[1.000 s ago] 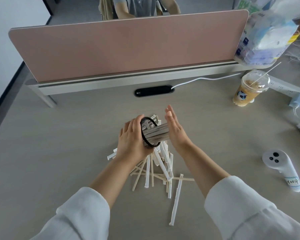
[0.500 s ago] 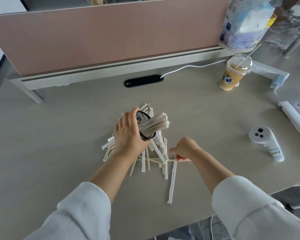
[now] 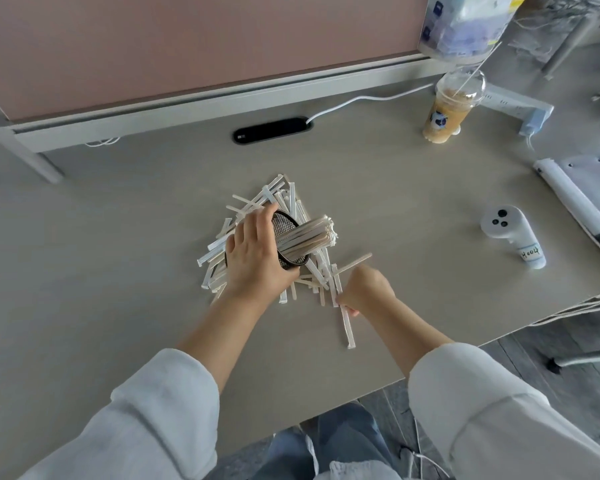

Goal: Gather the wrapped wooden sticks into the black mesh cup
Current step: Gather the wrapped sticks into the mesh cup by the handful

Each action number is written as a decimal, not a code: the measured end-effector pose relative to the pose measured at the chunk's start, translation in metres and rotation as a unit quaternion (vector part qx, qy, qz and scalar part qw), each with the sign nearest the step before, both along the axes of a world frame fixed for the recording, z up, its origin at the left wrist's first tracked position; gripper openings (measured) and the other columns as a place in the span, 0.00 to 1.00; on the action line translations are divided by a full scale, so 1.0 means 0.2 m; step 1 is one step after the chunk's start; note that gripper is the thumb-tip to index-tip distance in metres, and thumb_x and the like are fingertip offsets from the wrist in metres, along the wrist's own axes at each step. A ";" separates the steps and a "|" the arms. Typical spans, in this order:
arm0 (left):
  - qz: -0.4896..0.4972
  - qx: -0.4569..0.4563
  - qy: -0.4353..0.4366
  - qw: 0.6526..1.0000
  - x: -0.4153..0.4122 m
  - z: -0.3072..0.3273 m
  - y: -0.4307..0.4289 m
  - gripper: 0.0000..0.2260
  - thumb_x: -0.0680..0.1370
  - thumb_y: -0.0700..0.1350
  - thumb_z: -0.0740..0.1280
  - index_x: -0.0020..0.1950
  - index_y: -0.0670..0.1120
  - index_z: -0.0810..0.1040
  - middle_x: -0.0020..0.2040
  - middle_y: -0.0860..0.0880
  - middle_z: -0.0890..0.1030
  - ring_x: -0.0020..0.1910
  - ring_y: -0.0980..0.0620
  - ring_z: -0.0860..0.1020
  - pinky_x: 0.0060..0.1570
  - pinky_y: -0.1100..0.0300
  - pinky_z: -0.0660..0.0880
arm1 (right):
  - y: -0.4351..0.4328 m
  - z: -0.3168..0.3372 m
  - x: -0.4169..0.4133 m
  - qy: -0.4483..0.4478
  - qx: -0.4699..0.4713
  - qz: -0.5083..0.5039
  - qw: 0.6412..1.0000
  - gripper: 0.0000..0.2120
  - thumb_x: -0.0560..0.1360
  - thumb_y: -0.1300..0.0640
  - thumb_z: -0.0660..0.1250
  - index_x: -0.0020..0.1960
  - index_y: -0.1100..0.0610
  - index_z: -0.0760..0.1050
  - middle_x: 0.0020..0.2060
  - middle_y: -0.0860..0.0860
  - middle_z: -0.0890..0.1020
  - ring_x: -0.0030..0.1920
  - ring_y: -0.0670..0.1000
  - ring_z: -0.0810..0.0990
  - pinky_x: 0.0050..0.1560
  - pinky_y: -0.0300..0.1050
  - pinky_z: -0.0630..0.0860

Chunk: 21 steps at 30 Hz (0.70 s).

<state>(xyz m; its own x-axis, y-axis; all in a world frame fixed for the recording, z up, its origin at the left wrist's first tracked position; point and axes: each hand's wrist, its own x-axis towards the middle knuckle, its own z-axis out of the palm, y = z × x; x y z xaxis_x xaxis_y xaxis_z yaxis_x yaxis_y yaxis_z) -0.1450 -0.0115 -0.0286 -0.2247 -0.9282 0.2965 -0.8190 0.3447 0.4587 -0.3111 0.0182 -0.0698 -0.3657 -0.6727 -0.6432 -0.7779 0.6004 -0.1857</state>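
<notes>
Sticks already fill much of the black mesh cup (image 3: 289,244), which the left hand (image 3: 257,258) grips tilted on its side over the heap, mouth facing right. A second ago the right hand (image 3: 366,289) stood flat against the bundle's ends, tamping them in; since then it has dropped to the near right edge of the loose wrapped sticks (image 3: 284,202) on the desk (image 3: 118,237) and now pinches a stick or two, one end poking up to the right. The bundle looks seated, so picking has resumed. Many sticks still lie scattered around and under the cup.
</notes>
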 end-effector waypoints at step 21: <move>0.001 -0.004 0.004 1.000 0.02 0.01 -0.05 0.43 0.57 0.48 0.78 0.66 0.46 0.59 0.59 0.42 0.72 0.58 0.40 0.71 0.56 0.45 0.68 | -0.05 -0.07 -0.11 -0.061 -0.204 -0.165 0.963 0.16 0.76 0.56 0.58 0.62 0.50 0.74 0.58 0.55 0.75 0.55 0.58 0.77 0.47 0.44 0.72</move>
